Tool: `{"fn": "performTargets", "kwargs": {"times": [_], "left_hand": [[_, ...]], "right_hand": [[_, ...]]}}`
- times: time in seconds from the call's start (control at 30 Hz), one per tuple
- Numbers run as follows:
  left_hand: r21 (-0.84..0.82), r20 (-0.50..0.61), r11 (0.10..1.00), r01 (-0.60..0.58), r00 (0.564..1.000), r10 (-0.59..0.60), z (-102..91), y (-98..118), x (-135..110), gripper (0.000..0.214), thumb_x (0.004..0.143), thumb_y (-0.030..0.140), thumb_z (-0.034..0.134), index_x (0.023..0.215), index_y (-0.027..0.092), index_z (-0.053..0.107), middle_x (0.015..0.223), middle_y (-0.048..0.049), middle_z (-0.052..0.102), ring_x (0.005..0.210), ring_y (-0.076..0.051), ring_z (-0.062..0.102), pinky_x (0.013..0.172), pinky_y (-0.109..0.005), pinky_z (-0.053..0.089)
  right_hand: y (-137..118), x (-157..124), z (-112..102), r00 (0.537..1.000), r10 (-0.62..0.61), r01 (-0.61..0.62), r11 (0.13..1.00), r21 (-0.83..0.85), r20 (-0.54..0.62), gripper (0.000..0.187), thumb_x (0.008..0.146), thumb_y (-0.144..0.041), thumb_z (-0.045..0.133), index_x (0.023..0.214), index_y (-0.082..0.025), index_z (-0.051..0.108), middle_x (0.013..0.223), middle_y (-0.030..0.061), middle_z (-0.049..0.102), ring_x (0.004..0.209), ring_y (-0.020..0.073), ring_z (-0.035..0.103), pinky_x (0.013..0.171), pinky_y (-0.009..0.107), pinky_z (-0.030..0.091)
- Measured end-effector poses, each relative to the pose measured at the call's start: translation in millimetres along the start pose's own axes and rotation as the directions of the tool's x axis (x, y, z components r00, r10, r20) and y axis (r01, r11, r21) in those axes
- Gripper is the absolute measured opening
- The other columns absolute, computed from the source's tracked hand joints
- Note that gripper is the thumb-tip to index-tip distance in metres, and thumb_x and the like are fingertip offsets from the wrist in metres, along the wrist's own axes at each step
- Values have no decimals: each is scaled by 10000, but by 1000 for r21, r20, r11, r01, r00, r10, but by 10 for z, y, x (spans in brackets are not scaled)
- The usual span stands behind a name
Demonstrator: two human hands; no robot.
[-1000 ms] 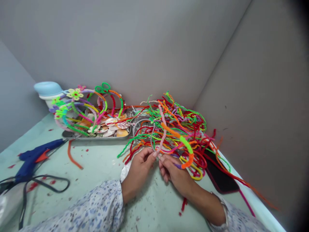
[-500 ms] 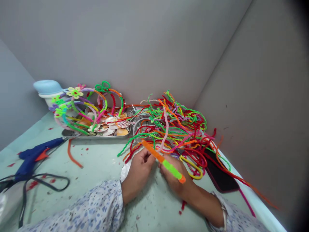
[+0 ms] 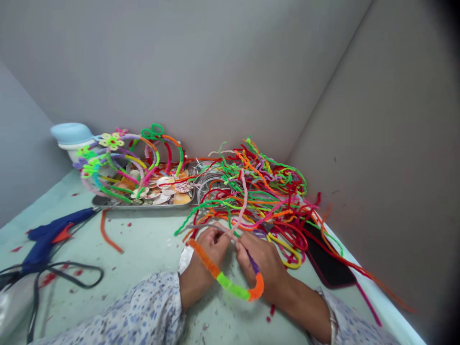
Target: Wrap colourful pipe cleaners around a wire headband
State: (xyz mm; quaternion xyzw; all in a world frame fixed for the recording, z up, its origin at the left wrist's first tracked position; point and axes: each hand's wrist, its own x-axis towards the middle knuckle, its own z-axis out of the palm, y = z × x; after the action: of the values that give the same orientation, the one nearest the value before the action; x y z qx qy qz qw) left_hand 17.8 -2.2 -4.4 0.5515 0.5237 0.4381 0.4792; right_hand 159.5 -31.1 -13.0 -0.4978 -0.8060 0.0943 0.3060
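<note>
Observation: my left hand (image 3: 208,254) and right hand (image 3: 260,263) are both closed into pinches, fingertips meeting just in front of me. Between them they hold a pale pink chenille stem (image 3: 243,196), which rises from the fingertips into the heap. I cannot tell whether a thin grey strand beside my left fingers is also gripped.

Change noted: the striped chenille stem (image 3: 230,286), orange, lime and orange, has dropped from a slant across my right hand to an arc sagging below both hands. Its purple end now runs up into my right fingers (image 3: 247,249); its orange end lies against my left hand.

Surroundings: the tangled heap of chenille stems (image 3: 273,189) sits directly beyond my hands. Further beyond my left hand is a steel tray (image 3: 143,206) holding shell discs (image 3: 167,184) and chenille headbands (image 3: 118,165). A blue glue gun (image 3: 46,244) lies well left of my left hand; a black phone (image 3: 327,258) lies right of my right hand, partly under stems.
</note>
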Motion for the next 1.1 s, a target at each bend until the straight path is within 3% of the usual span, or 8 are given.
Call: {"fn": "performTargets", "kwargs": {"times": [0.2,0.4,0.5,0.67,0.83,1.1], "left_hand": [[54,18,998,11,1000,-12,-5,30,10,155,711,251,525,608,168,606,508,13,536,515,-144,517,490,-247,370],[-21,43,997,72,997,-71,12,12,7,194,745,317,545,653,154,596,538,24,525,507,-118,476,486,-232,344],[-88,79,995,57,996,-50,14,21,0,244,758,380,552,690,151,599,549,27,523,493,-104,451,474,-221,330],[-37,88,995,90,992,-86,2,55,2,253,761,380,538,668,153,599,488,43,468,465,-107,416,466,-225,310],[66,41,998,11,999,-13,-25,112,-26,204,767,283,509,603,172,560,530,34,480,545,-126,447,533,-236,327],[-34,82,999,20,996,-18,-32,155,-46,151,748,172,473,600,176,504,549,44,420,556,-122,397,550,-239,313]], "right_hand": [[0,-6,-12,1000,-7,7,1000,-22,-8,161,859,-167,362,736,-188,464,680,9,520,599,132,474,561,254,325],[-34,20,-25,983,183,-181,980,79,-15,242,898,-229,350,673,-196,433,612,-10,499,535,118,456,507,235,316],[-41,30,-22,978,210,-208,972,114,-8,255,907,-247,347,671,-197,429,607,-13,495,537,118,455,514,233,320],[-20,17,0,985,170,-168,983,69,-25,236,895,-234,362,673,-195,429,612,-10,495,531,118,451,505,235,302],[-4,-3,7,997,61,-62,998,-20,-37,199,879,-196,358,702,-187,448,638,0,500,544,122,460,525,240,310],[-2,-22,9,999,-31,27,992,-125,-28,177,868,-167,364,736,-179,480,679,19,528,602,141,500,562,254,326]]}}
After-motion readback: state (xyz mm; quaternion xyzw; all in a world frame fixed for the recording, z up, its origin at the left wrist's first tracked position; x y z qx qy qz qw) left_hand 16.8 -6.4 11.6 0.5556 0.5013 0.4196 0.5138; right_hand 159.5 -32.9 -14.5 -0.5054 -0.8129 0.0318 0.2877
